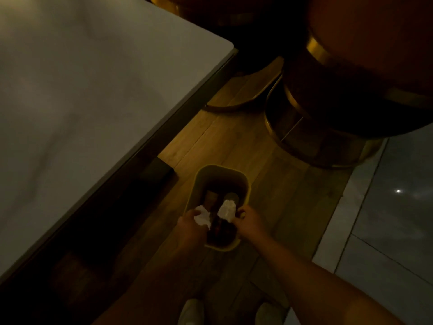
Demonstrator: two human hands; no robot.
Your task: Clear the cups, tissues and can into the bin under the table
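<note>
Dim wooden flooring (234, 141) runs under you, meeting grey tiles (386, 207) on your right. Your pale table (82, 90) fills the left of the view, its rounded corner pointing up toward a big round seat with brass bands (351, 90).

Below the table's edge, on the wood, stands the yellow bin (222, 171), a rounded rectangle whose long axis runs away from you, tilted slightly to the right. Dark items lie inside it; you cannot make out what they are beyond a round pale rim.

Both your arms reach down over the bin's near end. Your left hand (191, 227) is closed around a crumpled white tissue (202, 216) at the bin's left rim. Your right hand (248, 219) pinches a second tissue (226, 208) by its lower end, so the wad points up and away from you, over the opening.

Your two pale shoes (191, 311) show at the bottom edge.
</note>
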